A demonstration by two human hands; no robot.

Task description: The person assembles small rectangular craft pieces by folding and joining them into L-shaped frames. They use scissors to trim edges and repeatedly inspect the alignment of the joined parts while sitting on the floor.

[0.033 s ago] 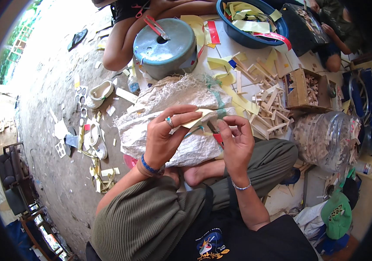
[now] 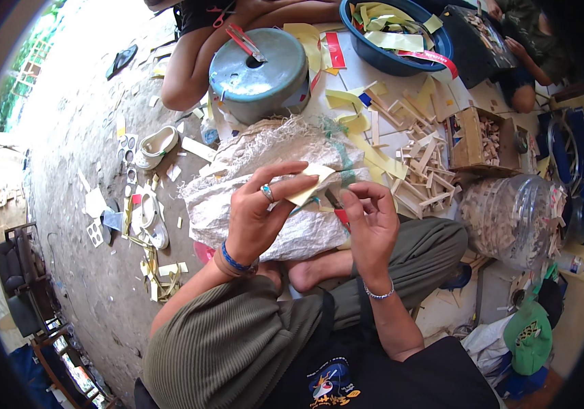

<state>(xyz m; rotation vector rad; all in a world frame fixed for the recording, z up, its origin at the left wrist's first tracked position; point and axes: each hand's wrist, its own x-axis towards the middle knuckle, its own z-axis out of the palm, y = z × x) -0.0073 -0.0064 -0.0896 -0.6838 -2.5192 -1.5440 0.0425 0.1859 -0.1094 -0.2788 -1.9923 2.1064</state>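
My left hand (image 2: 261, 208), with a ring on one finger, is closed in a pinch on a small pale yellow piece of paper (image 2: 311, 183). Facing it, my right hand (image 2: 372, 217) pinches a thin dark blade (image 2: 333, 198) between thumb and fingers. Its tip points toward the paper, and I cannot tell whether they touch. Something red (image 2: 342, 216) shows just below the blade; whether it belongs to it is unclear. Beneath both hands a white woven sack (image 2: 237, 204) with a frayed edge lies across my lap.
Beyond the sack stands a round metal pot (image 2: 261, 78) with a red cutter (image 2: 244, 42) on top. Wooden sticks (image 2: 428, 167) lie piled at right, near a cardboard box (image 2: 473, 140) and a clear plastic container (image 2: 510, 218). A blue basin (image 2: 396, 58) holds yellow scraps. Other people sit opposite.
The yellow paper has turned slightly in my left fingers and shows more of its face. My right hand has barely moved.
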